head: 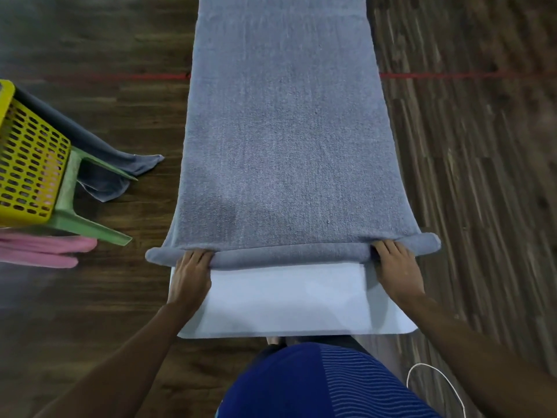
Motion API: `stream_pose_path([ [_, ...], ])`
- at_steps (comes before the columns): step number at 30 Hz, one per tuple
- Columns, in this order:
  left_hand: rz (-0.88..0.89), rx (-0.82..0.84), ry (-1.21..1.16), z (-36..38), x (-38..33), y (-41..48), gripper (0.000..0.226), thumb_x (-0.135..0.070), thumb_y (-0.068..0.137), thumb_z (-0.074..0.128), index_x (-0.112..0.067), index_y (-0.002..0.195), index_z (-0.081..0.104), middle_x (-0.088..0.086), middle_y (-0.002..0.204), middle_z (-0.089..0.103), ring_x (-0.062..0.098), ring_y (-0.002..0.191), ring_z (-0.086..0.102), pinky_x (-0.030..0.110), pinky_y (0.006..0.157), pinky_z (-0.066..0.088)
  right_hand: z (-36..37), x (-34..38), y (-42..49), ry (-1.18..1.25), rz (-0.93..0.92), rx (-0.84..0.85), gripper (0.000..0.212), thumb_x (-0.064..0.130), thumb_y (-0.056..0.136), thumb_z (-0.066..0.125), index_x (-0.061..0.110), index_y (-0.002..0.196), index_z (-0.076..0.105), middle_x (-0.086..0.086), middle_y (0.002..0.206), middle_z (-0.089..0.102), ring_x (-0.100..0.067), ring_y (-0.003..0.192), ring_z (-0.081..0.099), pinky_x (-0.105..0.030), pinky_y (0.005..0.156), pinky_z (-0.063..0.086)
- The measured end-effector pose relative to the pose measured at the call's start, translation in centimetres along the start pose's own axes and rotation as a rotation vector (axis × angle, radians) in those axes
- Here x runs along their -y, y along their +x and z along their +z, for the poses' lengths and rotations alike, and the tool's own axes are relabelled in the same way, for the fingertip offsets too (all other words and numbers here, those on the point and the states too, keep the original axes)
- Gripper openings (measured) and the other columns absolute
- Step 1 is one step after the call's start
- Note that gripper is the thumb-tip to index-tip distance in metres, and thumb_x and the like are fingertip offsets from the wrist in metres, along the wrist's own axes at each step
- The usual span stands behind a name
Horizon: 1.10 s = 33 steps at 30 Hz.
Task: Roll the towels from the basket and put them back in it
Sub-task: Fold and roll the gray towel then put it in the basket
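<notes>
A long grey-blue towel (283, 131) lies spread lengthwise over a narrow white table (286, 300). Its near end is rolled into a thin roll (289, 254) running across the table. My left hand (190, 276) rests on the table with its fingertips tucked against the roll's left part. My right hand (396, 267) does the same at the roll's right part. The yellow perforated basket (27, 164) stands at the left edge on a green stool (75, 206).
Another grey towel (105, 158) hangs from behind the basket down to the dark wooden floor. Pink towels (45, 248) lie below the stool at the left edge. A white cable (434, 378) loops on the floor at lower right. A red line crosses the floor.
</notes>
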<state>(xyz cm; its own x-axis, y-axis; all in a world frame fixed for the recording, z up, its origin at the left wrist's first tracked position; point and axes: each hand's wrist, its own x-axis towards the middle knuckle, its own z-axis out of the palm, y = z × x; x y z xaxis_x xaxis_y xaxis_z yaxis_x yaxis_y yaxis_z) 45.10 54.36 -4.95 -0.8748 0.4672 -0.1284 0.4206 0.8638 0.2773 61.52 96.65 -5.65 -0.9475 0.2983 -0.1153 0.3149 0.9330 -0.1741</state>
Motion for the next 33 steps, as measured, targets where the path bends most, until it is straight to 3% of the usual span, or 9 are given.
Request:
stream_pose_path([
  [4, -0.016, 0.112, -0.017, -1.2, 0.7, 1.4, 0.031, -0.012, 0.078, 0.051, -0.007, 0.102, 0.070, 0.012, 0.097, 0.069, 0.035, 0.093, 0.060, 0.047, 0.083, 0.047, -1.4, -1.0, 2.3, 0.025, 0.017, 0.185, 0.036, 0.007, 0.075, 0.069, 0.011, 0.111, 0.065, -0.012, 0.104, 0.066, -0.038, 0.099, 0.059, -0.046, 0.083, 0.044],
  [9, -0.039, 0.367, 0.037, -2.1, 0.8, 2.8, 0.030, -0.019, 0.089, 0.046, -0.009, 0.109, 0.066, 0.013, 0.109, 0.065, 0.035, 0.107, 0.055, 0.044, 0.094, 0.036, -2.1, -1.1, 3.4, -0.027, 0.048, 0.427, 0.037, 0.031, 0.092, 0.052, 0.024, 0.127, 0.061, -0.003, 0.127, 0.061, -0.027, 0.120, 0.051, -0.043, 0.102, 0.034],
  [12, -0.079, 0.218, 0.033, -1.6, 0.9, 3.1, 0.029, -0.021, 0.086, 0.049, -0.014, 0.111, 0.061, 0.011, 0.109, 0.060, 0.034, 0.105, 0.051, 0.048, 0.090, 0.036, -1.2, -0.7, 2.9, -0.043, 0.038, 0.165, 0.030, 0.021, 0.085, 0.056, 0.016, 0.113, 0.064, -0.010, 0.113, 0.060, -0.034, 0.106, 0.053, -0.046, 0.090, 0.034],
  [15, -0.017, -0.002, 0.012, -0.9, 0.2, 2.7, 0.017, 0.000, 0.080, 0.062, -0.010, 0.093, 0.059, 0.010, 0.092, 0.056, 0.034, 0.089, 0.050, 0.046, 0.076, 0.040, -0.5, 0.3, 2.3, 0.001, -0.057, -0.063, 0.028, 0.000, 0.073, 0.062, 0.010, 0.100, 0.061, -0.013, 0.096, 0.056, -0.036, 0.086, 0.053, -0.046, 0.074, 0.039],
  [17, 0.031, -0.041, -0.038, -0.4, -0.6, 2.2, 0.023, 0.011, 0.075, 0.063, -0.005, 0.092, 0.063, 0.013, 0.088, 0.061, 0.035, 0.082, 0.055, 0.045, 0.074, 0.047, -0.3, 1.4, 2.0, 0.049, -0.092, -0.052, 0.038, -0.011, 0.065, 0.065, 0.006, 0.098, 0.061, -0.014, 0.095, 0.058, -0.037, 0.085, 0.054, -0.047, 0.073, 0.044],
  [22, 0.045, -0.024, -0.014, 1.2, -1.5, 0.2, 0.052, 0.011, 0.066, 0.070, 0.008, 0.117, 0.060, 0.022, 0.112, 0.061, 0.038, 0.100, 0.057, 0.050, 0.089, 0.052, 0.5, 3.1, 0.3, 0.036, -0.096, -0.008, 0.055, 0.002, 0.070, 0.071, 0.005, 0.122, 0.053, -0.015, 0.116, 0.058, -0.033, 0.105, 0.051, -0.048, 0.093, 0.047],
  [24, 0.045, -0.048, 0.001, 1.3, -1.7, 0.4, 0.049, 0.010, 0.069, 0.074, 0.007, 0.116, 0.061, 0.023, 0.112, 0.062, 0.039, 0.099, 0.060, 0.051, 0.087, 0.053, 0.6, 3.4, 0.2, 0.087, -0.023, -0.018, 0.052, -0.001, 0.077, 0.067, 0.007, 0.125, 0.049, -0.014, 0.121, 0.054, -0.033, 0.107, 0.049, -0.049, 0.091, 0.049],
  [28, -0.012, -0.057, -0.019, 0.9, -1.5, 2.1, 0.039, 0.011, 0.075, 0.070, 0.001, 0.113, 0.066, 0.018, 0.107, 0.067, 0.037, 0.098, 0.063, 0.049, 0.086, 0.053, 0.5, 3.3, 1.0, 0.123, 0.075, -0.004, 0.042, -0.003, 0.082, 0.062, 0.012, 0.119, 0.048, -0.012, 0.116, 0.051, -0.034, 0.097, 0.052, -0.046, 0.066, 0.054],
  [33, -0.012, 0.000, -0.013, 0.0, -1.6, 2.7, 0.025, 0.005, 0.079, 0.065, -0.005, 0.103, 0.067, 0.015, 0.098, 0.069, 0.035, 0.092, 0.063, 0.046, 0.084, 0.051, 0.3, 2.4, 1.4, 0.041, -0.014, -0.011, 0.035, 0.003, 0.077, 0.073, 0.012, 0.108, 0.060, -0.008, 0.102, 0.065, -0.033, 0.091, 0.060, -0.045, 0.080, 0.050],
])
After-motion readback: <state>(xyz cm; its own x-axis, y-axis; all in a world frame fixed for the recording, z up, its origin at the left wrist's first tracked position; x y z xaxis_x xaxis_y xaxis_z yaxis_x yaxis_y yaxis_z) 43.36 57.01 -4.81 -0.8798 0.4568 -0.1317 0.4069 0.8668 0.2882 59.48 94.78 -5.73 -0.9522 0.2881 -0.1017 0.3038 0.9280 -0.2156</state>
